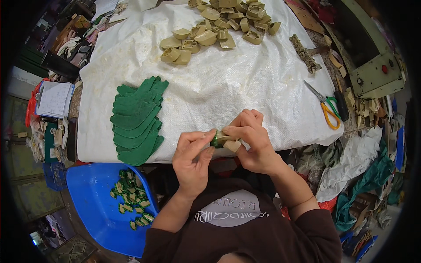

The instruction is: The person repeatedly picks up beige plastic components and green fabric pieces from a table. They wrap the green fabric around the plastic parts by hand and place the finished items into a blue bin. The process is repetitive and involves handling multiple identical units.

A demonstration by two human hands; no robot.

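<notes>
Near the front edge of the white-covered table (245, 79), both hands work on a beige shoe heel (232, 145) partly wrapped in green glittery material (214, 140). My left hand (191, 163) pinches the green-covered end with thumb and fingers. From the other side my right hand (254, 142) grips the bare beige part. The fingers hide some of the heel. Left of my hands lies a fanned stack of green cut pieces (137, 122). A pile of bare beige heels (228, 22) sits at the far side.
A blue basin (90, 210) at lower left holds several green-covered heels (131, 197). Scissors (330, 115) with orange and green handles lie at the table's right side. A clipboard (55, 98) is at the left, and a greenish machine box (377, 74) at the right.
</notes>
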